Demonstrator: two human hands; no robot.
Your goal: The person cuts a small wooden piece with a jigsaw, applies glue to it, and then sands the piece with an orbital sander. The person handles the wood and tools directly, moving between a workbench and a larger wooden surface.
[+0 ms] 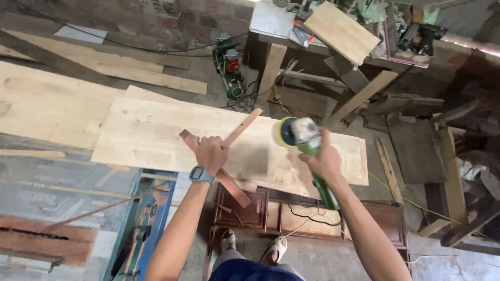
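Your left hand (211, 152): grip closed on two reddish-brown wooden strips (235, 131), crossed, raised above pale wide timber board (151, 132), apparently to present edge to tool. Your right hand (324, 158): grip wrapped tight round green-bodied angle sander with yellow disc (298, 134), disc facing strips, near but apart. Black cord (304, 214) trails below. Dark carved wooden panel (271, 213) under board, by your sandalled feet. Cluttered workshop counter (271, 21) beyond.

A woodworking shop.
Pale boards (156, 130) lie stacked; beyond them a cluttered counter (271, 21) carries power tools (422, 36) and offcuts.
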